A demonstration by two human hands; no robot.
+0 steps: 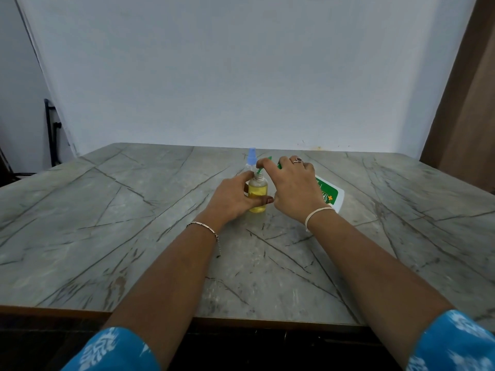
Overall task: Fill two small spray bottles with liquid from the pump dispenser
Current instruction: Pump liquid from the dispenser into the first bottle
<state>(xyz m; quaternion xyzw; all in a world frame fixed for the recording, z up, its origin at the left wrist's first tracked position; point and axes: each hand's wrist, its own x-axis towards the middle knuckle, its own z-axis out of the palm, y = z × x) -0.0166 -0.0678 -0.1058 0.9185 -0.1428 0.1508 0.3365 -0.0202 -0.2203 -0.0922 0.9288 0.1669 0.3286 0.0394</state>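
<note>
the left hand [233, 196] grips the upright bottle [258, 194], nearly full of yellow liquid, on the tabletop [134, 236], while the right hand [292, 183] clamps the dispenser [329, 194], tilted away rightward, its green spout [259, 172] at the bottle's open mouth, a capped bottle [252, 156] just behind.

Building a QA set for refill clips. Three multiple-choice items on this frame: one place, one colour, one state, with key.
1. Where is the blue-capped spray bottle? A) just behind the held bottle B) far left C) far right
2. Liquid colour in the held bottle? A) red B) yellow C) black
3. How is the pump dispenser? A) upright, untouched B) tilted, nozzle at the held bottle's mouth C) capped, lying flat
Key: 1A, its cap shows beyond the left hand; 2B, yellow shows through the clear wall; 3B, the right hand tips it, nozzle at the neck.
</note>
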